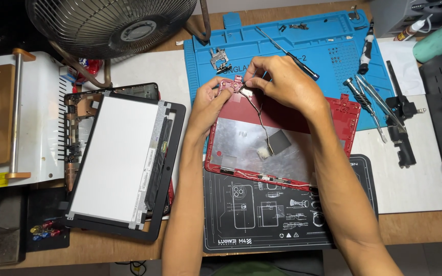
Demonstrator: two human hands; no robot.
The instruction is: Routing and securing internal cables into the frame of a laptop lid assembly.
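Below our forearms lies a black repair mat (287,225); our left hand (208,99) and right hand (282,82) pinch the red laptop lid's (282,138) hinge corner.

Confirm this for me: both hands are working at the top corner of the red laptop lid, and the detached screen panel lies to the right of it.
Not quite. The screen panel lies to the left of the red laptop lid, not the right. The head view shows it. The left hand and right hand are indeed at the lid's top corner.

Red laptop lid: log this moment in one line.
left hand: holds red lid corner | right hand: pinches cable at hinge | screen panel: beside
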